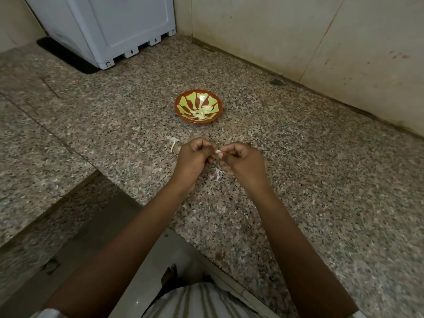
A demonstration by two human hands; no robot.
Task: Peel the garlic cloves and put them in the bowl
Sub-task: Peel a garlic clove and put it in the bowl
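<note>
A small, pale garlic clove (219,152) is pinched between the left hand (192,158) and right hand (239,160).

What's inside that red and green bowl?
A small pile of pale peeled garlic cloves lies in the bowl, toward its near side. The pile hides the painted pattern beneath it.

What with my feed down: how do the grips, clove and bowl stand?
Left grip and right grip both pinch one garlic clove over the counter. Red-green bowl ahead holds peeled cloves. Loose skins nearby; nothing blocks the bowl.
</note>
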